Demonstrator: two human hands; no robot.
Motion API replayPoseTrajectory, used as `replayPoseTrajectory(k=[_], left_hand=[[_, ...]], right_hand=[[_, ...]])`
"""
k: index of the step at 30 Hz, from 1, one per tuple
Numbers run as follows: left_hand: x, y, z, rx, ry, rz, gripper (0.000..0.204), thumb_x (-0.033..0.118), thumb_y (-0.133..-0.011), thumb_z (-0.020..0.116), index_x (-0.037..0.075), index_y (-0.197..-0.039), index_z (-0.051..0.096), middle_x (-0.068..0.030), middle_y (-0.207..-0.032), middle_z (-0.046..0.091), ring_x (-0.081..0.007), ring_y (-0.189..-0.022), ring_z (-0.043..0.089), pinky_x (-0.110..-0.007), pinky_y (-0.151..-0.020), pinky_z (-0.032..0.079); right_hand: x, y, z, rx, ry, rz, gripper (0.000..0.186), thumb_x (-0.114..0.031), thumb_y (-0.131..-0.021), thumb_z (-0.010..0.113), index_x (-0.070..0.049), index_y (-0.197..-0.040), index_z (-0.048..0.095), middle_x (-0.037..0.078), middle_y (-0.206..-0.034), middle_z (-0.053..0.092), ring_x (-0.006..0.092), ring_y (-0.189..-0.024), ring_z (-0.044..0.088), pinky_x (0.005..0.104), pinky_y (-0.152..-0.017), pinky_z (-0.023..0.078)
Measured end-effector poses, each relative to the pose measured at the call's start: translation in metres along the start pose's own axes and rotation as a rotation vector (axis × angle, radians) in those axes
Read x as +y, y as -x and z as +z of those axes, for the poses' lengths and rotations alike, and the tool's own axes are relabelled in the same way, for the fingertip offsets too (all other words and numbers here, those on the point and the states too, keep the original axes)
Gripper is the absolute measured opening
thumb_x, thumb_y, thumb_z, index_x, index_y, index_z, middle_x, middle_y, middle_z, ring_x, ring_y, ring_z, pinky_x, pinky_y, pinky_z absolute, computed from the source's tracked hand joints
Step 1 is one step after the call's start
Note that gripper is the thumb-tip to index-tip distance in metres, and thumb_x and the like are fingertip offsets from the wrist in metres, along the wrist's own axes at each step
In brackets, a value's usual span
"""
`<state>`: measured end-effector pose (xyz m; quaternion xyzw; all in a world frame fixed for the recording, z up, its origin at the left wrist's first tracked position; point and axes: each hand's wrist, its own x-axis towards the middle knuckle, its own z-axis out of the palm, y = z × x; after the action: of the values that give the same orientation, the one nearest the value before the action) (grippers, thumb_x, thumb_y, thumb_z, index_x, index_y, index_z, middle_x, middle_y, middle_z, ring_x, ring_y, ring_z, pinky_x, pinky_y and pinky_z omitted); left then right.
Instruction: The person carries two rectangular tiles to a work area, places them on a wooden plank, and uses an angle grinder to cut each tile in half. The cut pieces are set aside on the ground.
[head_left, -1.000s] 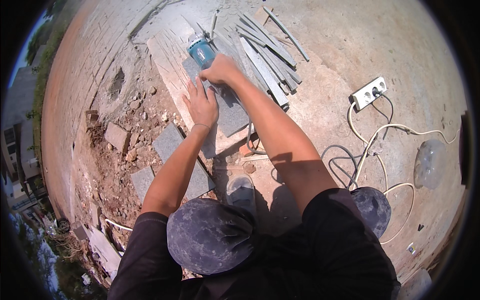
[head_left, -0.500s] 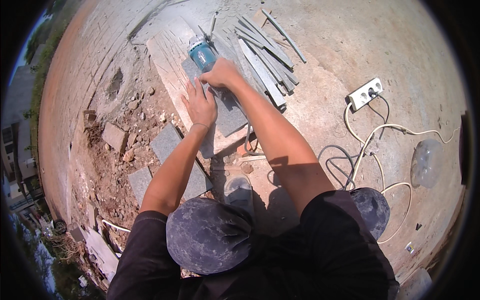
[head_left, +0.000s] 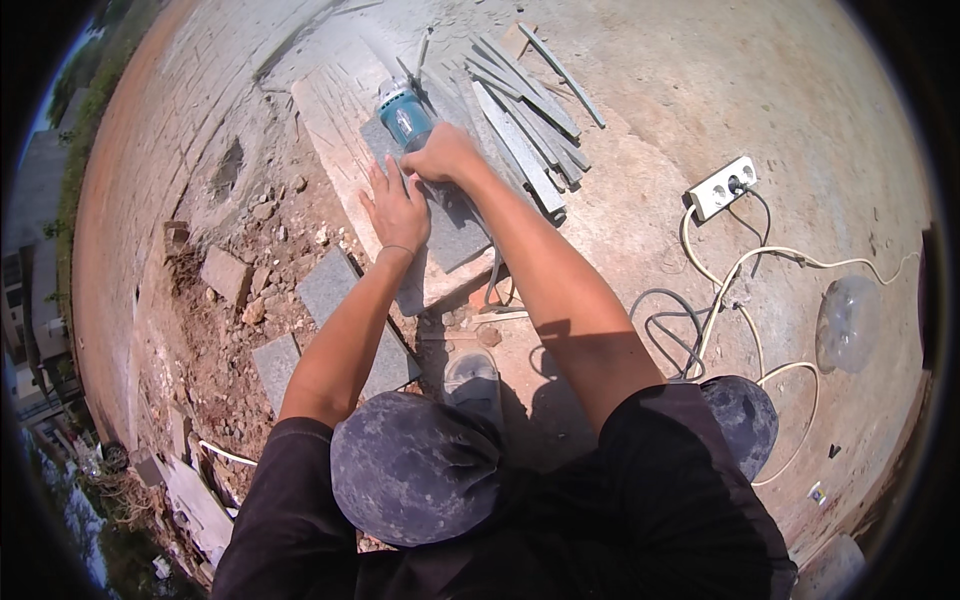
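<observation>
My right hand (head_left: 443, 155) is wrapped round the rear of a teal angle grinder (head_left: 405, 118), whose far end meets a grey stone slab (head_left: 462, 236). A pale haze of dust trails beyond the tool's head, and its disc is too small to make out. My left hand (head_left: 398, 208) lies with fingers stretched out along the slab's left side, just short of the grinder. Beneath the slab is a larger pale board or stone plate (head_left: 335, 130). The grinder's dark cord runs down beneath my right forearm.
Several narrow grey stone strips (head_left: 520, 145) lie right of the slab. A white power strip (head_left: 722, 188) with looped cables is on the right, near a clear plastic bottle (head_left: 848, 325). Grey tiles (head_left: 330, 285) and rubble (head_left: 228, 275) lie at left, by my shoe (head_left: 472, 380).
The whole view has shifted slightly, so things appear a little further left. Both hands keep their places on the grinder and slab; the dust haze beyond the tool looks a little different.
</observation>
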<state>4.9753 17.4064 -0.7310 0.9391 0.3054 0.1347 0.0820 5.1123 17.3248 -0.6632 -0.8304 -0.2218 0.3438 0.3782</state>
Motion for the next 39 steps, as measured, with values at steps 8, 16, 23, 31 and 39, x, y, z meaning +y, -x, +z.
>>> replayPoseTrajectory(k=[8,16,23,31,39], left_hand=[[-0.002,0.0,0.002,-0.012,-0.005,-0.003,0.063,0.034,-0.097,0.047,0.004,-0.151,0.031,-0.0254,-0.155,0.027,-0.0352,-0.147,0.022,-0.056,-0.118,0.01],[-0.001,0.0,0.003,-0.018,-0.003,-0.012,0.063,0.035,-0.098,0.045,0.005,-0.151,0.031,-0.0247,-0.156,0.027,-0.0347,-0.147,0.021,-0.056,-0.118,0.01],[-0.005,0.001,0.003,-0.017,0.003,-0.015,0.063,0.038,-0.099,0.043,0.006,-0.152,0.03,-0.0243,-0.156,0.027,-0.0345,-0.148,0.02,-0.056,-0.118,0.009],[-0.002,0.0,0.001,-0.042,-0.002,-0.03,0.063,0.04,-0.1,0.041,0.005,-0.152,0.03,-0.0233,-0.157,0.026,-0.0341,-0.148,0.019,-0.056,-0.118,0.008],[0.002,0.0,0.0,-0.058,-0.014,-0.038,0.064,0.04,-0.1,0.04,0.004,-0.152,0.028,-0.0234,-0.157,0.026,-0.0339,-0.148,0.019,-0.056,-0.118,0.008]], right_hand=[[0.004,0.004,0.0,-0.001,-0.01,0.001,0.077,-0.049,-0.067,0.078,0.008,-0.117,0.062,0.029,-0.123,0.061,0.0393,-0.117,0.06,0.0409,-0.099,0.048],[0.004,0.006,0.0,0.006,0.008,0.026,0.073,-0.044,-0.064,0.078,0.007,-0.115,0.064,0.028,-0.122,0.062,0.0377,-0.115,0.061,0.0396,-0.099,0.048],[0.005,0.008,0.0,-0.019,-0.025,0.011,0.071,-0.042,-0.062,0.079,0.006,-0.113,0.065,0.029,-0.12,0.063,0.0378,-0.113,0.062,0.0395,-0.098,0.049],[0.011,0.013,0.007,0.14,-0.013,-0.035,0.06,-0.039,-0.058,0.078,0.01,-0.091,0.071,0.031,-0.096,0.068,0.0395,-0.09,0.069,0.0395,-0.079,0.055],[0.013,0.02,0.006,0.147,-0.01,-0.041,0.06,-0.04,-0.058,0.078,0.01,-0.092,0.07,0.03,-0.097,0.068,0.0391,-0.091,0.069,0.0397,-0.08,0.054]])
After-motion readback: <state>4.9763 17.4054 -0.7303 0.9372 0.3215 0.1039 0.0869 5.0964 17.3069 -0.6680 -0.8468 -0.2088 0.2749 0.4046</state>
